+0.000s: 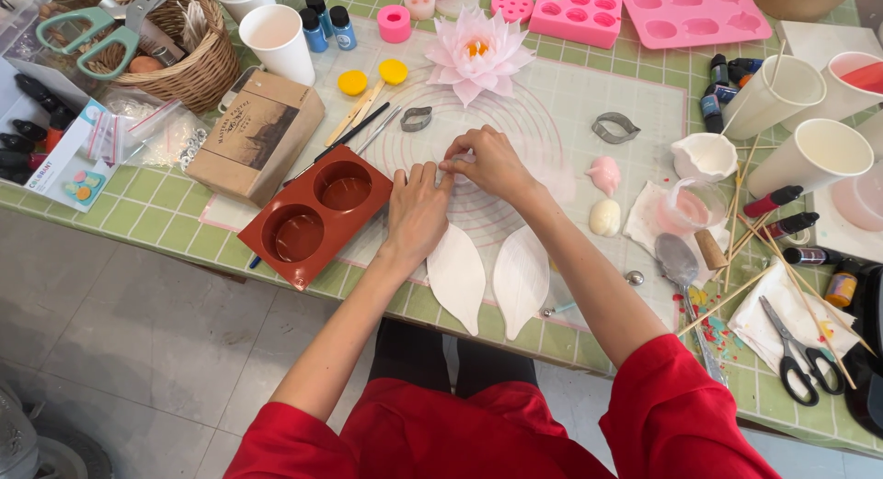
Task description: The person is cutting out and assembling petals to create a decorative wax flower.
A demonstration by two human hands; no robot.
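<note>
Fingers: right hand fingertips pinch a small pale pink thin piece; left hand lies flat, fingers spread, tips touching the same piece.
Piece: between both hands' fingertips, on the translucent round-marked silicone mat.
Below the fingers: two white leaf-shaped veined moulds, side by side, just beside the left wrist.
Left of the fingers: rust-red two-cup silicone mould, near the left hand.
Above the fingers: pale pink lotus-like flower, apart.
Right of the fingers: small pink lump and cream oval lump.
</note>
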